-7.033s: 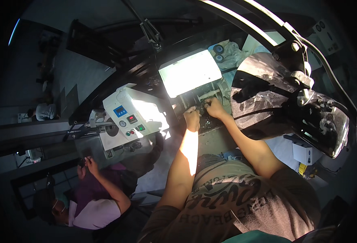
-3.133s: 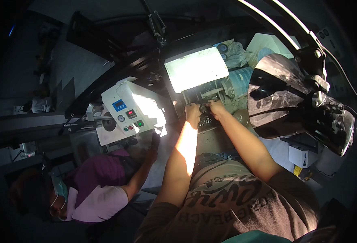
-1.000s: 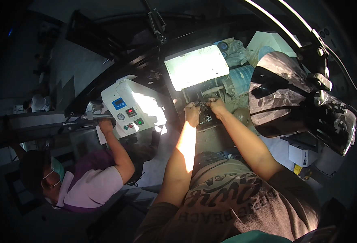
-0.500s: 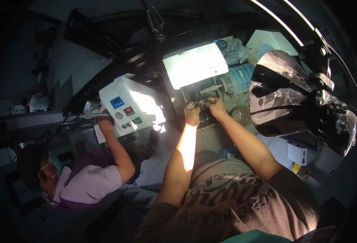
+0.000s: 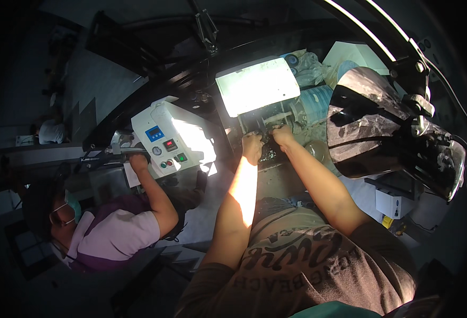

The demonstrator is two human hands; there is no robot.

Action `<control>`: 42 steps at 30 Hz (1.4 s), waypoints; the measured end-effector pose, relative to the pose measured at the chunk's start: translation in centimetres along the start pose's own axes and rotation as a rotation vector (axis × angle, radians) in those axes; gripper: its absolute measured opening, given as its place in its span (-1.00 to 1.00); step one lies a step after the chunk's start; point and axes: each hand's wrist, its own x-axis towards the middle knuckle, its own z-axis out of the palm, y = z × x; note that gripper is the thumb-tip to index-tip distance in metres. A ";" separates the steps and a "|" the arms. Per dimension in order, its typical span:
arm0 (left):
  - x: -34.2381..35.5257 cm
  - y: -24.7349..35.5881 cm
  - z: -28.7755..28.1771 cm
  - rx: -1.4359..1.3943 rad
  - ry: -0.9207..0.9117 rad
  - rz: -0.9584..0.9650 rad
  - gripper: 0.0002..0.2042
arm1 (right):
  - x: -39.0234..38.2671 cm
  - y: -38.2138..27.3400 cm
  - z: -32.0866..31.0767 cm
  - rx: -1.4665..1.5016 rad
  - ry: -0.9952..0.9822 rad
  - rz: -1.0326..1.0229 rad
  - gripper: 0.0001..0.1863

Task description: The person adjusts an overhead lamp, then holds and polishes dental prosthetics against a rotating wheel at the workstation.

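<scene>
My left hand (image 5: pixel 252 147) is closed, with its fingers curled inward over a wet, dark work area. Beside it, my right hand (image 5: pixel 284 138) is also closed, its fingers bent toward the left hand. Whatever they grip is too small and dark to name. Just beyond the hands lies a spindle (image 5: pixel 276 116) of a bench machine, under a raised white cover (image 5: pixel 258 85). Wet, glinting splashes show on the dark surface (image 5: pixel 268 153) between my wrists.
To the left, a co-worker (image 5: pixel 119 233) reaches to a white control box (image 5: pixel 164 140) with a display and buttons. A large clear bottle (image 5: pixel 314 104) lies right of the spindle. A smeared curved shield (image 5: pixel 366 124) on a jointed arm stands at the right, near a white box (image 5: pixel 389 204).
Both hands remain at the machine, with their finger positions slightly altered. The view has shifted a little. The co-worker's head is tilted slightly differently.
</scene>
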 end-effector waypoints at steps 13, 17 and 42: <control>-0.7 -1.6 -1.4 0.075 -0.132 0.112 -0.82 | -3.9 -2.0 -1.3 0.115 -0.216 -0.032 -0.88; -1.0 -2.0 -1.3 0.015 -0.196 0.166 -0.81 | -4.0 -1.7 -1.8 0.169 -0.271 -0.072 -0.89; 0.4 -0.5 -1.0 0.196 0.031 0.136 -0.88 | -3.9 -3.4 -0.3 0.054 -0.131 -0.022 -0.88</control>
